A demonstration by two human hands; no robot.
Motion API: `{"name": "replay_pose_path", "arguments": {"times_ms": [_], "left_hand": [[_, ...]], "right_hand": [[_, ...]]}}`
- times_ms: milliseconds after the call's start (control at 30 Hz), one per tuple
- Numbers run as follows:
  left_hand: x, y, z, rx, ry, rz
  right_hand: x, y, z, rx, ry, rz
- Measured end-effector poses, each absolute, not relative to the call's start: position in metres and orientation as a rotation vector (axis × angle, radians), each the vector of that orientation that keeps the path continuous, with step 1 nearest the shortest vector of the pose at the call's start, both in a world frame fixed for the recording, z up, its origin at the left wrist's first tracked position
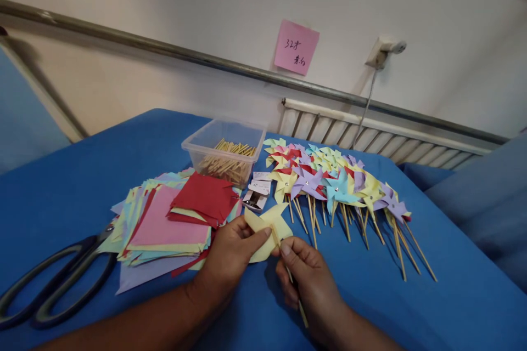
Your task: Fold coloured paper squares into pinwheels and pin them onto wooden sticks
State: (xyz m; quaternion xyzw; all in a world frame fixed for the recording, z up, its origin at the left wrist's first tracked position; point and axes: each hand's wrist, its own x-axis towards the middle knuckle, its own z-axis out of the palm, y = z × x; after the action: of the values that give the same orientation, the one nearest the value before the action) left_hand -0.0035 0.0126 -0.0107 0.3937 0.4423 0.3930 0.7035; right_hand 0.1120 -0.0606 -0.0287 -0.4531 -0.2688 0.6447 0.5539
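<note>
A pale yellow paper pinwheel (279,224) is pinched in my left hand (231,249), thumb lying across its middle. My right hand (305,271) grips a thin wooden stick (302,307), whose upper end lies against the pinwheel's centre. Its lower end sticks out below my right fingers. Whether a pin joins the two is hidden by my fingers. Left of my hands is a pile of coloured paper sheets (158,219) with red cut pieces (203,197) on top. Several finished pinwheels (340,189) on sticks lie to the right.
Scissors (78,266) lie at the left on the blue table cover (82,175). A clear plastic box (195,145) of sticks stands behind the paper pile, with small open boxes (256,194) beside it. Along the wall run a pipe (197,57) and a radiator (341,129).
</note>
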Motion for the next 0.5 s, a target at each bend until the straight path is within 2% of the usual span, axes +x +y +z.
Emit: {"name": "replay_pose_path", "arguments": {"times_ms": [500], "left_hand": [[-0.0055,0.0122,-0.0109,0.870,0.998,0.857]], "right_hand": [[0.1154,-0.0563,-0.0390,-1.098,-0.709,1.457]]}}
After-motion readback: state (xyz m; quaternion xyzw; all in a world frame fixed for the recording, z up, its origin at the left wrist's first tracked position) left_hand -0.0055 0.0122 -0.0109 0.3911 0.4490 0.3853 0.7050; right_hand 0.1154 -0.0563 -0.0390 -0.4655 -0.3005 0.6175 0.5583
